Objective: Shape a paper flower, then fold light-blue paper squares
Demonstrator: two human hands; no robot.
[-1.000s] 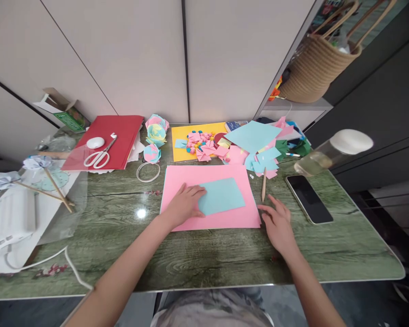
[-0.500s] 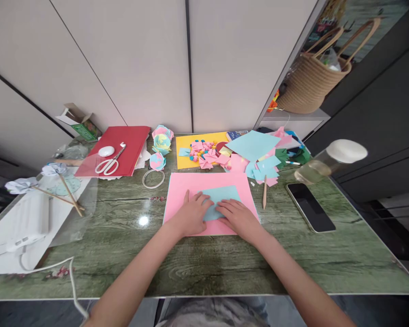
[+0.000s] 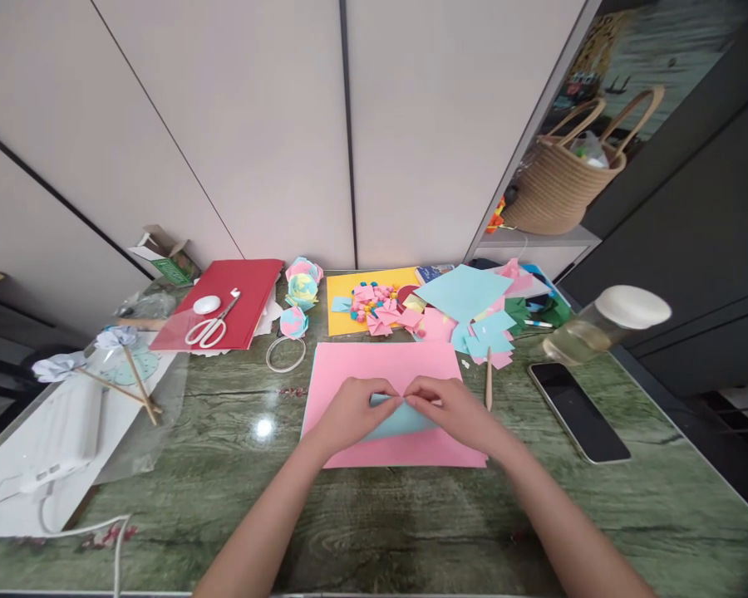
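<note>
A light blue sheet of paper (image 3: pixel 399 422) is bent up over the pink paper stack (image 3: pixel 349 361) in front of me. My left hand (image 3: pixel 361 411) pinches its upper edge between thumb and fingers. Close beside it, my right hand (image 3: pixel 452 407) pinches the same edge, and the fingertips of both hands nearly meet. Part of the blue sheet is hidden behind the fingers. The wooden pencil-shaped stick (image 3: pixel 489 380) lies just right of the pink stack.
Scissors (image 3: pixel 212 322) rest on a red folder (image 3: pixel 249 286) at the left. Pink and blue paper scraps (image 3: pixel 486 332) and beads (image 3: pixel 374 299) lie at the back. A phone (image 3: pixel 577 411) and a lidded bottle (image 3: pixel 598 324) stand on the right; a tape roll (image 3: pixel 285 355) is left of the stack.
Both hands lay flat on the blue sheet before; now they pinch its edge, and the sheet is raised and curved. The view has tilted up slightly.
</note>
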